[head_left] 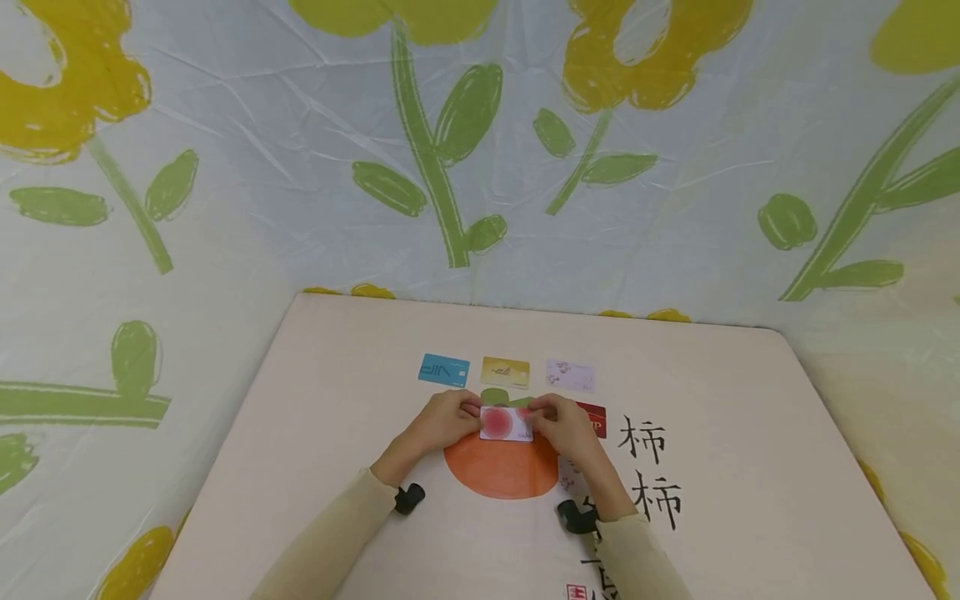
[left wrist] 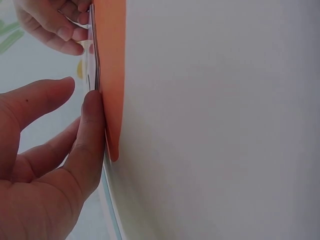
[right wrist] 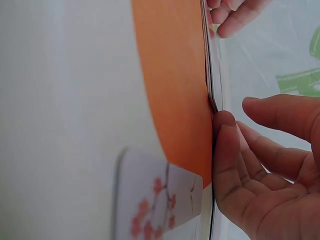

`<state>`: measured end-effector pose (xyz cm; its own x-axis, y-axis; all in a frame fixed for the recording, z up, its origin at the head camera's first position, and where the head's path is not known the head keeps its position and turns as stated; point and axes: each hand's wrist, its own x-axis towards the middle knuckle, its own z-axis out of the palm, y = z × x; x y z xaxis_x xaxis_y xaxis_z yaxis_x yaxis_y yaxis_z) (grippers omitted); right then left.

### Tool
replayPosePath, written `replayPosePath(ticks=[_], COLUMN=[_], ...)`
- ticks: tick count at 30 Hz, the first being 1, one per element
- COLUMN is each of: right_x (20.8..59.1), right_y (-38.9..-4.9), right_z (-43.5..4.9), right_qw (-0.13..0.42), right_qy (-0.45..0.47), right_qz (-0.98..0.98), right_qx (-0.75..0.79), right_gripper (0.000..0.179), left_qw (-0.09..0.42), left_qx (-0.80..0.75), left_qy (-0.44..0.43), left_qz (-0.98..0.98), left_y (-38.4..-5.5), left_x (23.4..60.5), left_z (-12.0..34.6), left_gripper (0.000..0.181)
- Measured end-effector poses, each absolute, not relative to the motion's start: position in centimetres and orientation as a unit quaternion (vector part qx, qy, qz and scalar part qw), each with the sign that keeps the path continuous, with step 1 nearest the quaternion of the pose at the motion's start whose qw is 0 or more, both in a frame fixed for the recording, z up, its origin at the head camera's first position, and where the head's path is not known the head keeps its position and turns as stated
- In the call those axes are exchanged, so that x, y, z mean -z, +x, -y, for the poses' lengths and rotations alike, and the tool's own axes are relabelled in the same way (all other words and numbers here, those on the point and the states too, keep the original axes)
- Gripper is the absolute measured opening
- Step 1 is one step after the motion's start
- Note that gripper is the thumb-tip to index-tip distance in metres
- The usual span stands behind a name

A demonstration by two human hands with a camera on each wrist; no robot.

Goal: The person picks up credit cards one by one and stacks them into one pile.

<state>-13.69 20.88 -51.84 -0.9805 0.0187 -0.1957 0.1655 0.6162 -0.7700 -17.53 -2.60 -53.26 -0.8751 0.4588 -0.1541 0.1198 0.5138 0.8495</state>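
Head view: pink-and-white card (head_left: 497, 425) sits between left hand (head_left: 447, 418) and right hand (head_left: 558, 425), above the middle of the orange circle (head_left: 502, 473) on the table (head_left: 345, 358). Long axis runs left-right, across the person; one hand at each short end, neither clearly nearer. Card's right of left hand, left of right hand. Face: white, large soft-edged pink disc on the left half, more pink top right, partly behind right-hand fingers. Red card (head_left: 597, 421) is just past the right hand.

Left wrist view: card shows nearly edge-on. Index fingertip touches its near end; thumb stands apart from it, so no pinch here. Dark lines along the edge suggest more than one layer; can't count them.

Right wrist view: same picture mirrored. Fingertips against the near end, thumb lifted clear, fingers loosely bent. Flower card (right wrist: 175, 187) lies near that hand, beside the orange.
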Motion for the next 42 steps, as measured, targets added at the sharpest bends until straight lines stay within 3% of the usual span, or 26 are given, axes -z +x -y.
replayPosePath(ticks=[19,30,42], right_x=[50.7,50.8,50.6], right_y=[-14.5,-17.2,-19.8], right_z=[-19.6,-17.3,-14.0], right_qw=[0.049,0.018,0.018], right_qy=[0.017,-0.044,-0.058], right_qz=[-0.885,-0.874,-0.888], right_qx=[0.462,0.483,0.455], right_gripper=[0.022,0.025,0.029], left_qw=[0.153,0.087,0.073], left_qx=[-0.481,-0.456,-0.425], left_qy=[0.146,0.12,0.109], left_qz=[-0.851,-0.877,-0.896], left_y=[-18.2,-20.1,-22.5], left_x=[52.9,52.6,52.6], left_z=[5.2,8.3,10.2], left_gripper=[0.034,0.028,0.032])
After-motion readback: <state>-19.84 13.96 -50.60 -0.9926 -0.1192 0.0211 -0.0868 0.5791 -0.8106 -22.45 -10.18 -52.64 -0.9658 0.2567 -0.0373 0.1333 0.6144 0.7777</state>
